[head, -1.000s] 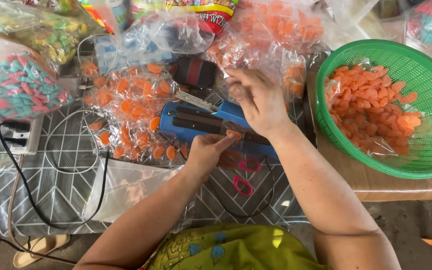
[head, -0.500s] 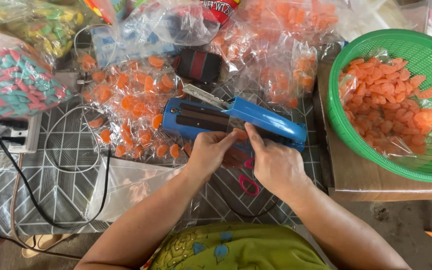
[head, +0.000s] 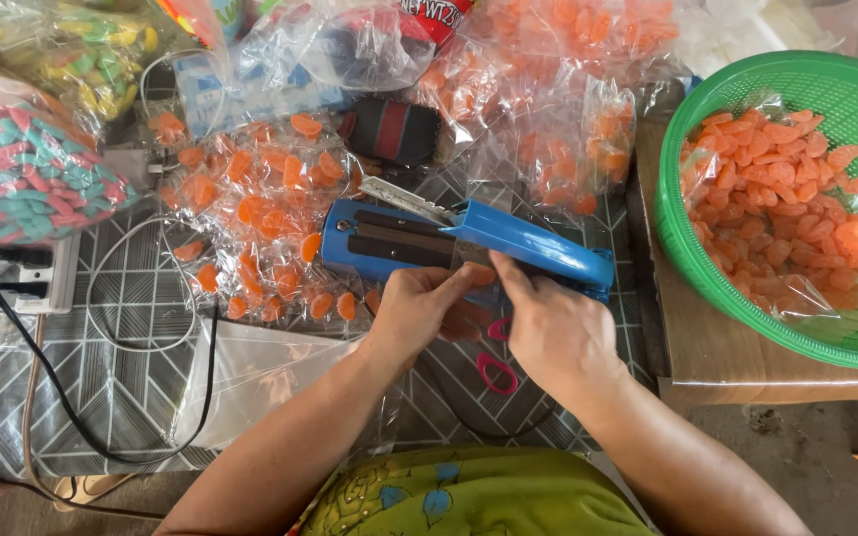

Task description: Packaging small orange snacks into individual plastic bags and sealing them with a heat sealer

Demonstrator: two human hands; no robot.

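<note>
From the head camera, both hands meet just in front of the blue bag sealer (head: 469, 243), which lies on the worktop (head: 131, 337) with its top arm lifted a little at one end. The left hand (head: 419, 308) and the right hand (head: 553, 333) pinch the mouth of a small clear bag of orange sweets (head: 469, 316). The bag sits between the two hands, right under the fingers (head: 469, 278), and its top edge goes into the gap of the sealer. The fingers of both hands are closed tight on the bag, thumbs on top.

To do this step well, I think the bag's open edge should lie flat and smooth on the dark strip, with no folds and no sweets on the strip. The fingers should stay on the near side of the strip, away from the hot part, when the arm is pushed down.

Just past the fingers, on the far side of the sealer, lie many filled bags of orange sweets (head: 260, 218). Off to the right of the right hand stands a green basket (head: 687, 268) with loose orange sweets inside. To the left of the left hand lie an empty clear bag (head: 250, 367) and a black cord (head: 42, 397) that runs to a white power strip (head: 47, 278). Pink scissor handles (head: 497, 374) peek out just below the hands.
</note>
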